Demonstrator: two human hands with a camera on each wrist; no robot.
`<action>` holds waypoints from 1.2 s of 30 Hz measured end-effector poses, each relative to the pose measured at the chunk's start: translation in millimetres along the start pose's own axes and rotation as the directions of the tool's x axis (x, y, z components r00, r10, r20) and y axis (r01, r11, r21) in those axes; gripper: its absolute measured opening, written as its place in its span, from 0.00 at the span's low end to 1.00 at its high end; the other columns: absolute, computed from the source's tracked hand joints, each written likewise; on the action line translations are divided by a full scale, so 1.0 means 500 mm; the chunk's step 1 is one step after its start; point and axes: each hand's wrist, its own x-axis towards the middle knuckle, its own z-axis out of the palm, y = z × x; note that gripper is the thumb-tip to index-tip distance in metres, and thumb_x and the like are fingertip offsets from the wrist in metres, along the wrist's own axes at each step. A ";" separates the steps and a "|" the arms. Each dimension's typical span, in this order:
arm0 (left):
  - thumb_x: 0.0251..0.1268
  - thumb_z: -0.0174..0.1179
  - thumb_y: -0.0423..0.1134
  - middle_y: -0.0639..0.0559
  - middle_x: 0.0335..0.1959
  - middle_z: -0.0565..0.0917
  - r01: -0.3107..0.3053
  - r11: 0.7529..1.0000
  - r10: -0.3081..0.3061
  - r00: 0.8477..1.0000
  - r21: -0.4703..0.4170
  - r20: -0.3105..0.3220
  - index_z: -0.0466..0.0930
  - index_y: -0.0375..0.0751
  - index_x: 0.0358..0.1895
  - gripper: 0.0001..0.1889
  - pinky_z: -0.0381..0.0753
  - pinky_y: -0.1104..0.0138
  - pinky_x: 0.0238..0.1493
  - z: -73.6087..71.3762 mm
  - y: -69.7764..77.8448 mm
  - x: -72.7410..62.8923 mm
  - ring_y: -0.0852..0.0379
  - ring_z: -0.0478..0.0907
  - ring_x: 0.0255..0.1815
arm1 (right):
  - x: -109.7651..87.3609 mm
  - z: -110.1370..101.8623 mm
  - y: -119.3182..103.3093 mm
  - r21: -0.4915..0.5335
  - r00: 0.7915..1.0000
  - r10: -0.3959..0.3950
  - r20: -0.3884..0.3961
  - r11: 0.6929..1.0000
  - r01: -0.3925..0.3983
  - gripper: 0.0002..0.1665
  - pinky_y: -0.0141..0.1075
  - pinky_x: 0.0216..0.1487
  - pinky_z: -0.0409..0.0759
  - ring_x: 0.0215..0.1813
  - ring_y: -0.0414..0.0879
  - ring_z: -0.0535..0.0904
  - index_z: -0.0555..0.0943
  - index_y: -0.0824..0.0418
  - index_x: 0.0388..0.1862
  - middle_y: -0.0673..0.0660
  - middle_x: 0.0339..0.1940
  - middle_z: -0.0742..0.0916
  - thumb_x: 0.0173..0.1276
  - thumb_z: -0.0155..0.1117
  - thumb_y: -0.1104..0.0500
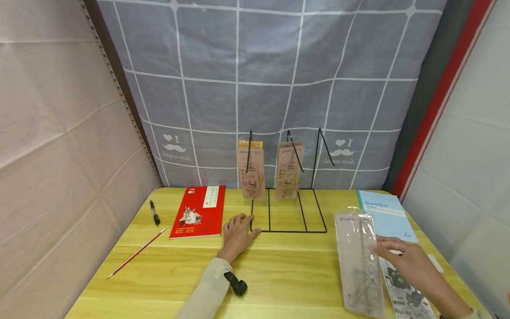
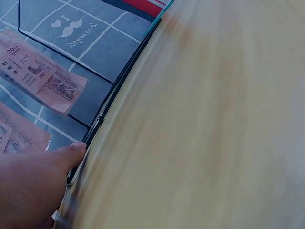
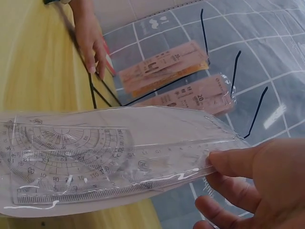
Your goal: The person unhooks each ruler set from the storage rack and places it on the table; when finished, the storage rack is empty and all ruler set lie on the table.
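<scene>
My right hand point(image 1: 410, 261) pinches a clear-packed ruler set point(image 3: 86, 162) by its edge, thumb on one face and fingers behind. A straight ruler and a protractor show through the plastic. In the head view the pack stands nearly upright over the right side of the table. Against the front left corner of a black wire display rack point(image 1: 296, 231) rests my left hand point(image 1: 237, 237), fingers spread, thumb touching the base wire. Pink packs hang on the rack's left hook point(image 1: 251, 173) and middle hook point(image 1: 288, 170); the right hook point(image 1: 326, 148) carries no pack.
A red booklet point(image 1: 199, 212), a black pen point(image 1: 154, 213) and a red pencil point(image 1: 137, 253) lie on the left. At right lie a light blue notebook point(image 1: 388, 215) and a printed ruler-set pack point(image 1: 410, 294), partly under my right hand. A grey checked cloth point(image 1: 263, 53) hangs behind.
</scene>
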 end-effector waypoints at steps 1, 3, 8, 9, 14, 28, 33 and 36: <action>0.72 0.61 0.60 0.42 0.72 0.73 0.000 1.000 0.000 1.000 0.000 -0.001 0.75 0.52 0.73 0.31 0.63 0.39 0.65 0.000 0.000 0.000 0.37 0.65 0.74 | 0.001 0.002 0.005 -0.002 1.000 0.018 0.015 1.000 -0.018 0.44 0.57 0.57 0.82 0.73 0.74 0.70 0.83 0.67 0.64 0.72 0.76 0.72 0.76 0.53 0.29; 0.72 0.62 0.60 0.42 0.72 0.73 -0.003 1.000 0.003 1.000 0.002 -0.005 0.75 0.52 0.73 0.31 0.64 0.39 0.65 0.001 0.000 0.001 0.37 0.65 0.74 | 0.004 0.005 0.013 0.003 0.997 0.065 0.045 0.998 -0.065 0.47 0.60 0.57 0.80 0.73 0.75 0.69 0.81 0.66 0.66 0.73 0.78 0.70 0.75 0.52 0.27; 0.72 0.62 0.60 0.43 0.72 0.74 -0.004 1.000 0.005 1.000 0.009 -0.016 0.75 0.52 0.73 0.31 0.64 0.40 0.64 0.002 0.001 0.003 0.38 0.65 0.74 | 0.012 0.017 0.034 0.010 0.991 0.115 0.068 0.993 -0.116 0.49 0.64 0.58 0.77 0.74 0.77 0.65 0.80 0.65 0.68 0.73 0.77 0.70 0.73 0.52 0.24; 0.72 0.62 0.60 0.43 0.72 0.73 -0.004 1.000 0.004 1.000 0.010 -0.017 0.75 0.52 0.73 0.31 0.64 0.40 0.64 0.002 0.001 0.003 0.38 0.65 0.74 | 0.014 0.020 0.039 0.015 0.990 0.122 0.065 0.992 -0.123 0.49 0.64 0.59 0.77 0.74 0.77 0.65 0.80 0.66 0.67 0.73 0.77 0.71 0.73 0.52 0.24; 0.72 0.62 0.60 0.43 0.72 0.73 -0.004 1.000 0.004 1.000 0.010 -0.015 0.75 0.53 0.73 0.31 0.64 0.40 0.64 0.000 0.002 0.003 0.38 0.66 0.74 | 0.025 0.042 0.061 0.009 0.996 0.085 0.030 0.996 -0.085 0.44 0.68 0.64 0.72 0.75 0.78 0.63 0.83 0.66 0.62 0.75 0.75 0.71 0.75 0.55 0.28; 0.71 0.62 0.59 0.42 0.71 0.74 0.001 1.000 -0.001 1.000 0.006 -0.014 0.76 0.52 0.73 0.31 0.64 0.39 0.64 0.000 0.006 -0.001 0.37 0.66 0.73 | 0.049 0.077 0.117 -0.204 0.999 0.013 0.049 0.979 -0.002 0.31 0.68 0.44 0.72 0.57 0.76 0.78 0.89 0.60 0.48 0.74 0.60 0.84 0.71 0.64 0.34; 0.72 0.62 0.59 0.42 0.72 0.73 -0.001 1.000 0.001 1.000 0.003 -0.015 0.75 0.52 0.73 0.31 0.64 0.39 0.65 -0.001 0.008 0.000 0.37 0.66 0.73 | 0.050 0.078 0.128 -0.185 0.994 0.085 0.072 0.980 -0.070 0.38 0.65 0.42 0.67 0.55 0.74 0.77 0.89 0.61 0.49 0.73 0.56 0.84 0.68 0.64 0.29; 0.72 0.62 0.59 0.42 0.72 0.73 -0.003 1.000 0.003 1.000 0.006 -0.015 0.75 0.52 0.73 0.31 0.64 0.39 0.64 0.000 0.007 0.000 0.37 0.66 0.73 | 0.051 0.080 0.135 -0.184 0.991 0.105 0.079 0.979 -0.090 0.39 0.62 0.42 0.66 0.53 0.72 0.76 0.90 0.60 0.49 0.72 0.55 0.84 0.66 0.64 0.27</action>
